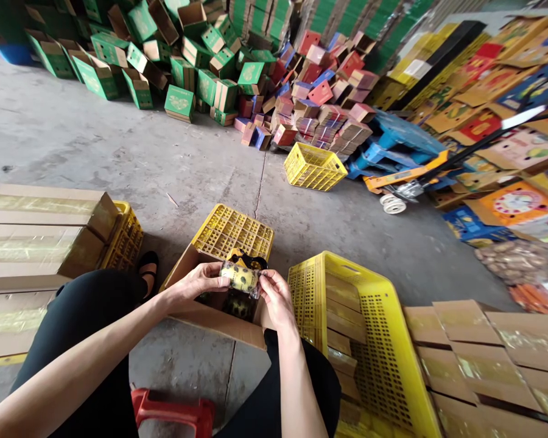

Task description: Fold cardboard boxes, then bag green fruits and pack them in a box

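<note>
Just below my knees stood a red plastic stool (pixel 173 410). My left hand (pixel 201 281) and right hand (pixel 276 298) each pinched one end of a small yellow dark-spotted packet in clear film (pixel 240 278), held just above an open brown cardboard box (pixel 219 325); what lay inside looked like more of the same. Beside it at my right sat a tall yellow plastic crate (pixel 374 328), and far off a heap of green cartons (pixel 164 61).

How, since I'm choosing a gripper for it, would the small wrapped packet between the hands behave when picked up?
Probably light: the packet is pinched by fingertips of the left hand and right hand alone. Its glossy clear wrap looks slippery and would likely crinkle. Its rounded shape suggests it might roll on a flat surface.
</note>
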A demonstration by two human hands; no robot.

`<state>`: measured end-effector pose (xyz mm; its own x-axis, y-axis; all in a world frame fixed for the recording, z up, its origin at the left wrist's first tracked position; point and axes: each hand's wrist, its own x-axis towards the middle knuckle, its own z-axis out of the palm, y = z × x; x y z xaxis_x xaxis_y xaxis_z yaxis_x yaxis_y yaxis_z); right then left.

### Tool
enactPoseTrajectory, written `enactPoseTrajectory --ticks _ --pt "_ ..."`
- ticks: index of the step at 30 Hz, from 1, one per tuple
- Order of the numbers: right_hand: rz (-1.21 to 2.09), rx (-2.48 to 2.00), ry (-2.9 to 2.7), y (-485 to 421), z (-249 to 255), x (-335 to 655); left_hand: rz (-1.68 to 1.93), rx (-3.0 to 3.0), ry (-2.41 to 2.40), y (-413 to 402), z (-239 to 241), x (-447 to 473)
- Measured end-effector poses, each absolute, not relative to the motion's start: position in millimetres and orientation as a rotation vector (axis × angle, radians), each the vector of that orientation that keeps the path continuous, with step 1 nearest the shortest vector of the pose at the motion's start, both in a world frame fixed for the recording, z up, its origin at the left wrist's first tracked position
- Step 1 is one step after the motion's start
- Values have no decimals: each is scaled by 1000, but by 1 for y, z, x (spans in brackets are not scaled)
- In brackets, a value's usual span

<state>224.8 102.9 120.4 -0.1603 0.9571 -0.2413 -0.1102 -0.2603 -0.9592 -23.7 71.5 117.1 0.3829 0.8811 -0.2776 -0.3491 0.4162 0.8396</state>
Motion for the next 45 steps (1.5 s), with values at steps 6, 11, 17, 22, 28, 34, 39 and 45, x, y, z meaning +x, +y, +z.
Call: enactPoseTrajectory --ticks 6,11,17,22,28,34,39,45 --pt "1569 -1234 -1097 103 120 224 927 810 838 73 115 -24" --pt "1608 -1196 -1069 104 119 223 942 786 858 73 110 -23" --pt "1552 -1197 -1218 104 116 225 1008 631 850 72 107 -22" --pt "1533 -1157 -1357 103 123 227 968 631 860 72 109 -24" --pt "1601 -1057 -1458 103 131 226 944 574 921 75 107 -25" --pt "1439 -1167 -1435 102 126 219 928 692 872 72 112 -22" --pt "1395 -1202 -1438 101 124 216 930 713 942 72 116 -19" --pt "1292 -1208 -1502 99 131 215 923 725 946 73 109 -21"
